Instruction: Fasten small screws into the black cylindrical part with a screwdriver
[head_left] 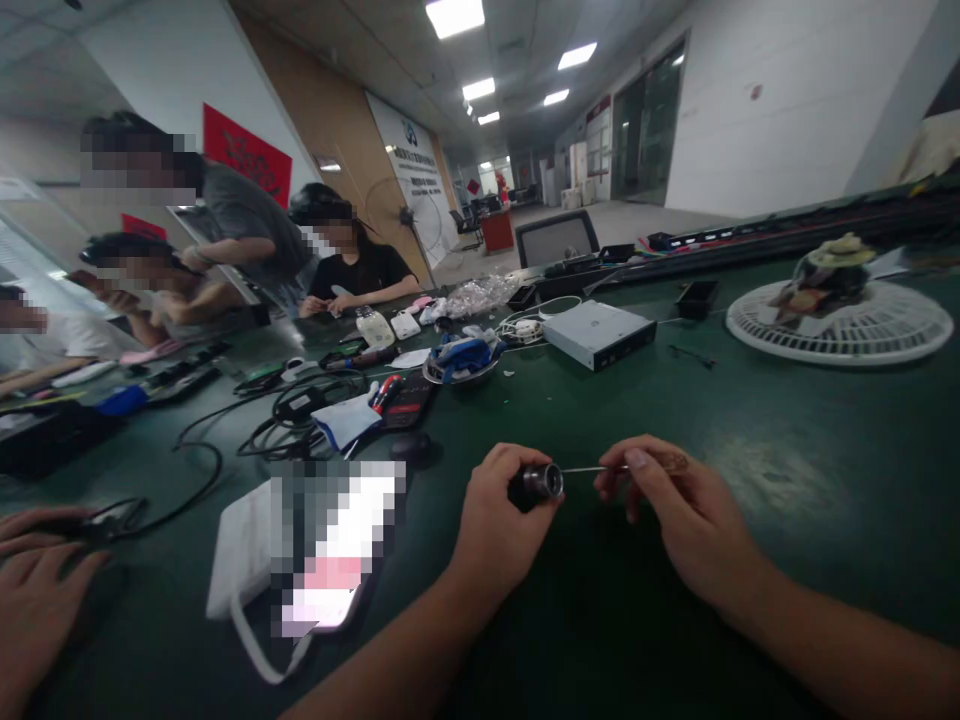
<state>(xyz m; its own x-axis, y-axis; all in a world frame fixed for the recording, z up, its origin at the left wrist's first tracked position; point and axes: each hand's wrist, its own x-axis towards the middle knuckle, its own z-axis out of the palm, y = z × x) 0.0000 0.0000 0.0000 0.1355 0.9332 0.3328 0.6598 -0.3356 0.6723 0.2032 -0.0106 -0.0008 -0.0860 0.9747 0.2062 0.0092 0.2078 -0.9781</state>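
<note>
- In the head view, the left hand (499,515) is curled closed around a short dark cylinder (543,481), thumb and forefinger wrapped about its sides.
- The cylinder sits in front of the person, above the green table (862,450); its long axis runs roughly left to right, and its pale-rimmed, ring-like end looks right and partly back at the wearer.
- The right hand (682,510) has a thin metal rod (589,470) pinched between thumb and fingers, the lower fingers loosely bent.
- That rod lies nearly level, its far end pointing left at the cylinder's rim; from here I can't tell whether it touches, goes in or passes behind.
- Left of the hands I see a lit phone (349,545) beside a white block (244,545), with a rounded black object (410,446) beyond.
- Farther across sit a grey box (585,330) and, off to the right, a white fan grille (900,325).
- At the left edge, another person's hand (45,600) rests low over the tabletop.
</note>
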